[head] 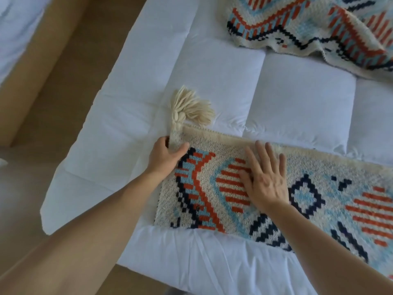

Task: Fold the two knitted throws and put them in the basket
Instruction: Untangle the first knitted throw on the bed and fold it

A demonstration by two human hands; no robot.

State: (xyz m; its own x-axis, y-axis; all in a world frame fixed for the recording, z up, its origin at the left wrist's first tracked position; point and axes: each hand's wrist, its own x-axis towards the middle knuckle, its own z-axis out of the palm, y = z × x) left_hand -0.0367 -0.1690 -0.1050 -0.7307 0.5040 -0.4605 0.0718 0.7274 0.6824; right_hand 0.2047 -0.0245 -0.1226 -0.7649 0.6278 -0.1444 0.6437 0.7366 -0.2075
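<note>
**White quilted bed [212, 71], near throw [212, 211] laid in a long strip**

Left grip [164, 153] pinches the strip's far-left corner, thumb on top, just below the cream tassel [191, 107]. Right grip [265, 179] lies flat beside it, fingers apart, pressing the knit. To do this well, I judge: keep that corner square, sweep the flat palm rightward to clear slack, then fold end to end. The strip's long axis runs left to right along the bed's near edge, tasselled end pointing left. Second throw [308, 24] lies rumpled, far right. No basket shows.
</note>
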